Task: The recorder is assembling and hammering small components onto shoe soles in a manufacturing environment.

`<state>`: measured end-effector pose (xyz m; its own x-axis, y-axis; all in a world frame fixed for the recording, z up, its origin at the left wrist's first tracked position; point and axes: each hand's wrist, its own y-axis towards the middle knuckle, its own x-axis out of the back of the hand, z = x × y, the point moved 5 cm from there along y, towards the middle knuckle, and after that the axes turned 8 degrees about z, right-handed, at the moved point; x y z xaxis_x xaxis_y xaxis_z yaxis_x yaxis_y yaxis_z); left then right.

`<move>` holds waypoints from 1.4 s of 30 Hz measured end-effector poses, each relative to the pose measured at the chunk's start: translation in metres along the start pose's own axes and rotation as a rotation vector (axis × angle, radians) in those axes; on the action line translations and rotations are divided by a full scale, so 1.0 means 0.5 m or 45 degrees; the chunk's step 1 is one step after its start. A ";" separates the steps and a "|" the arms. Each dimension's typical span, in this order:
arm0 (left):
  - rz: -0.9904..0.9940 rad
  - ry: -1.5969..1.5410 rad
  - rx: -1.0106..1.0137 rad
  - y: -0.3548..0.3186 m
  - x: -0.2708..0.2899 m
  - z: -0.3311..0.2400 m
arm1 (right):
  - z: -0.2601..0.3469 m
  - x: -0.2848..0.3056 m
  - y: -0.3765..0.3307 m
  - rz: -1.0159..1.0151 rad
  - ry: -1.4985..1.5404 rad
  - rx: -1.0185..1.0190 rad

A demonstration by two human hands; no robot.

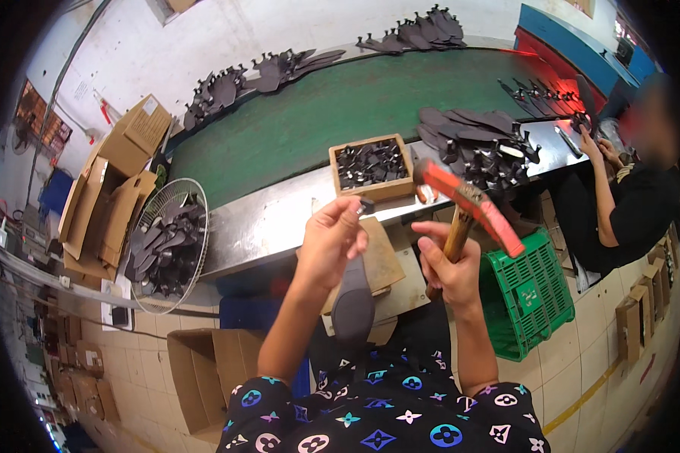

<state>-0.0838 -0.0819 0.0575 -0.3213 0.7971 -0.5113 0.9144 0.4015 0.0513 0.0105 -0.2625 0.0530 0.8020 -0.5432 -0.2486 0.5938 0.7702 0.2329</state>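
My left hand (pixel 326 240) is raised over the bench edge, thumb and forefinger pinching a small black shoe part (pixel 366 207). My right hand (pixel 458 273) is wrapped round the wooden handle of a hammer (pixel 472 204), whose red head is lifted and tilted. Below and between my hands, a dark grey shoe sole (pixel 353 306) rests at my lap, its far end by a wooden block (pixel 384 264). A wooden box (pixel 375 195) filled with small black parts stands just beyond my hands on the metal bench edge.
Dark soles with heels (pixel 480 147) are heaped right of the box, and more line the green belt's (pixel 287 136) far side. A wire basket (pixel 204 249) of black parts stands left. A green crate (pixel 533 294) is at right, near a seated co-worker (pixel 619 204). Cardboard boxes (pixel 204 370) stand lower left.
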 end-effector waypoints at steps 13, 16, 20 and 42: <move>-0.318 0.767 -0.315 -0.128 0.036 0.010 | -0.005 -0.123 0.025 0.197 -0.230 0.128; -0.588 1.701 -0.581 -0.082 0.134 0.024 | -0.044 -0.107 0.059 0.173 -0.268 -0.071; -0.208 1.407 -0.431 -0.033 0.181 0.060 | -0.097 -0.102 0.130 0.289 -0.381 0.077; -0.185 1.265 -0.227 -0.069 0.191 0.080 | -0.146 -0.149 0.111 0.431 -1.012 0.283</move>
<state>-0.1362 -0.0378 -0.0273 -0.5594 0.7168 0.4163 0.8265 0.5206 0.2141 -0.0208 -0.1550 0.0160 0.6956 -0.4336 0.5728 0.2499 0.8936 0.3730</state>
